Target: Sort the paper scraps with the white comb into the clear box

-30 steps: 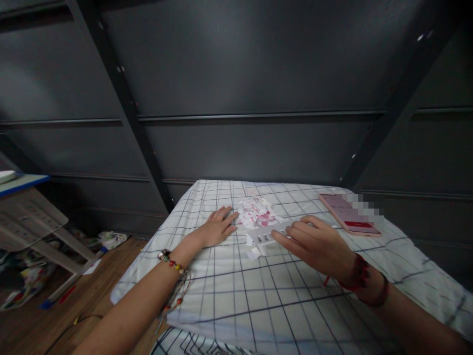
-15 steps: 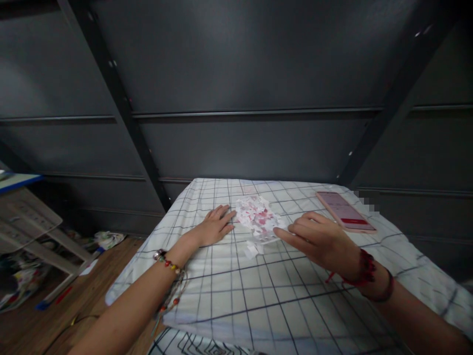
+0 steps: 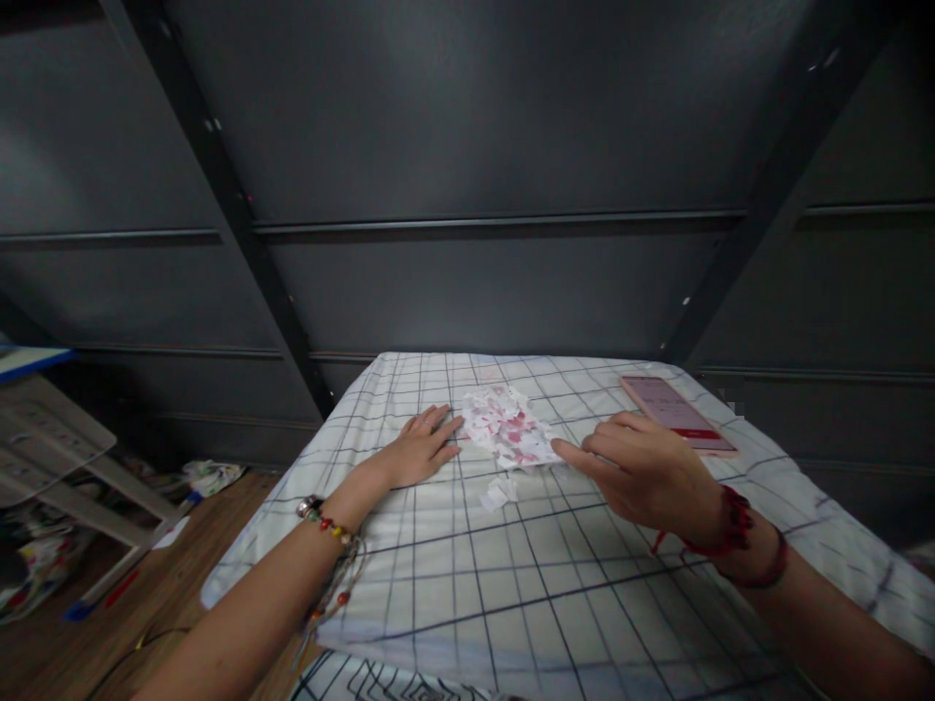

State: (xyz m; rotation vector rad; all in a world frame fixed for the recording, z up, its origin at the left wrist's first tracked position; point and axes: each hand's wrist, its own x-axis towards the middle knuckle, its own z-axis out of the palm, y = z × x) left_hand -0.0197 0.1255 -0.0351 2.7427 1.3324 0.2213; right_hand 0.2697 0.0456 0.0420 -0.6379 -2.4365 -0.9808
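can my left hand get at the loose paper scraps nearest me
Probably yes: the left hand rests close to the loose scraps, with only checked fabric showing between them.

Torn paper scraps (image 3: pixel 507 424), creased cloth cover (image 3: pixel 467 574), smooth dark panels (image 3: pixel 467 117)

A loose heap of torn paper scraps (image 3: pixel 507 428) lay low on the white checked cloth (image 3: pixel 438 574), its small pieces overlapping at odd angles. Most were white, while pink and red patches showed through the middle of the heap and toward its near end. Its outline was ragged and uneven. Just beside the heap, on its near side, a few small white scraps (image 3: pixel 499 494) lay bunched together.
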